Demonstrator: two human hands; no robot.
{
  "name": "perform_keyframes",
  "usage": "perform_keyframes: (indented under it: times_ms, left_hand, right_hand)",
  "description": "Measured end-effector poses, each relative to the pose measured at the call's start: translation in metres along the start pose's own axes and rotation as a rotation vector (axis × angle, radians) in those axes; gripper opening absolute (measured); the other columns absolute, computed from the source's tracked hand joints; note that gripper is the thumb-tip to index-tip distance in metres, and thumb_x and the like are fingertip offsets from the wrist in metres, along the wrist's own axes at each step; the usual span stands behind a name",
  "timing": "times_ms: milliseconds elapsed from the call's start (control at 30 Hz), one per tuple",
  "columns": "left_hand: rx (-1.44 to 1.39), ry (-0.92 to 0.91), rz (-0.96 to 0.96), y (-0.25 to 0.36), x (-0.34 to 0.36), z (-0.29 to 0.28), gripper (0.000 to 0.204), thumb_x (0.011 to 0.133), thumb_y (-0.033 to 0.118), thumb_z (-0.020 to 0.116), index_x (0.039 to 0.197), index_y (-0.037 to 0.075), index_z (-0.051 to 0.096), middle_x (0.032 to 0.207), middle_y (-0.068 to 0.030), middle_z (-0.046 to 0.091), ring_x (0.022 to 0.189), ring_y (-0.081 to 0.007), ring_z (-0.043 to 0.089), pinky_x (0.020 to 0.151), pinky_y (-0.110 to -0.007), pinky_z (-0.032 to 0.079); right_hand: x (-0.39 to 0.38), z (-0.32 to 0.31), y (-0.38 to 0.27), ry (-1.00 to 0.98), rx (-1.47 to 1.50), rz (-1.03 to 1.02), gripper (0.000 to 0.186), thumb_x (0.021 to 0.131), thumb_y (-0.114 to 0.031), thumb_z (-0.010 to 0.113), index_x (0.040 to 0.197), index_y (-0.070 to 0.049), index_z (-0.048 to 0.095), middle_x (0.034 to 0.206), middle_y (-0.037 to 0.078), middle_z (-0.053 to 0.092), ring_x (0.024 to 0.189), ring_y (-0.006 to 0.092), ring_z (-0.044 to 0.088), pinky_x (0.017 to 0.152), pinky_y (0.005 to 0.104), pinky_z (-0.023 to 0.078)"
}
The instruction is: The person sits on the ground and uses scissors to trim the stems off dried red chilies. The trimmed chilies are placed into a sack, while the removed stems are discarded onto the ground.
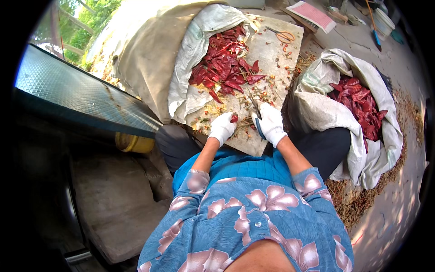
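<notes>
A red chilli [234, 118] sits pinched in my left hand [222, 128], fingers closed on it, over the board [267, 50] on my lap. My right hand [271, 123] grips scissors [256, 117] beside it. Beyond lies the chilli pile [224, 65]; a sack of chillies [362, 111] stands right

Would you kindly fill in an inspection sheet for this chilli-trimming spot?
Surface: grey board on the lap, strewn with stems and seeds.
Job's things: red chilli in left hand; scissors in right hand; chilli pile spilling from a white sack.
Clutter: second scissors at the board's far edge.
Grippers: both in white gloves.
Cables: nothing seen.
Surroundings: second sack of chillies on the right, husks on the ground.
</notes>
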State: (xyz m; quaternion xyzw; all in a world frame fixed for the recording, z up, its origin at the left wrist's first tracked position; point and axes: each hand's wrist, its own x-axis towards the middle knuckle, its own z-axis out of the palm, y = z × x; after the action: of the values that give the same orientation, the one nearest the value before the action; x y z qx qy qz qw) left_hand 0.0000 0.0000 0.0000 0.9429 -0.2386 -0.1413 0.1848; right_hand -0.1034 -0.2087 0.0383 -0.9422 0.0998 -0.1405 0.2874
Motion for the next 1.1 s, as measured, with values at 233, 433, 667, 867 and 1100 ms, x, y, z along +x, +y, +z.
perform_keyframes:
  times_ms: [233,433,667,867,1100]
  left_hand:
    - [-0.904,0.148,-0.323,-0.026,0.038,-0.045,0.021,0.088,0.014,0.065,0.106,0.006,0.070,0.085,-0.0119,0.074,0.069,-0.0248,0.073,0.058,-0.038,0.055]
    - [-0.863,0.419,-0.355,-0.096,0.097,-0.033,0.025,0.087,0.022,0.078,0.105,0.005,0.070,0.087,-0.0138,0.075,0.069,-0.0251,0.070,0.064,-0.039,0.056]
    - [-0.268,0.402,-0.292,-0.062,0.115,-0.002,0.047,0.079,0.035,0.087,0.105,0.000,0.071,0.101,-0.0231,0.076,0.093,-0.0352,0.072,0.087,-0.043,0.055]
    - [-1.106,0.190,-0.391,-0.059,0.083,0.010,0.025,0.089,0.010,0.081,0.111,0.007,0.068,0.083,-0.0011,0.068,0.057,-0.0129,0.057,0.052,-0.031,0.050]
    - [-1.309,0.026,-0.270,-0.004,0.025,-0.026,0.028,0.090,0.014,0.083,0.114,0.008,0.069,0.080,0.0012,0.064,0.056,-0.0079,0.050,0.051,-0.025,0.040]
  right_hand:
    - [0.003,-0.008,-0.002,0.035,0.013,0.015,0.046,0.090,-0.032,0.069,0.130,-0.008,0.070,0.101,0.020,0.072,0.096,0.0400,0.070,0.086,0.0489,0.055]
    - [0.005,-0.010,-0.011,-0.004,0.027,-0.043,0.044,0.090,-0.029,0.070,0.128,-0.007,0.070,0.101,0.020,0.072,0.094,0.0400,0.070,0.084,0.0488,0.056]
    - [0.004,-0.013,0.000,0.021,-0.050,-0.041,0.032,0.089,-0.034,0.070,0.101,-0.005,0.069,0.093,0.019,0.069,0.090,0.0394,0.069,0.080,0.0512,0.055]
    - [0.003,-0.005,0.001,-0.063,-0.121,-0.088,0.033,0.090,-0.033,0.069,0.109,-0.006,0.068,0.092,0.016,0.070,0.088,0.0369,0.070,0.078,0.0505,0.053]
    - [0.001,-0.010,-0.009,-0.082,-0.196,-0.128,0.030,0.090,-0.031,0.069,0.109,-0.009,0.070,0.089,0.014,0.069,0.085,0.0341,0.070,0.074,0.0486,0.052]
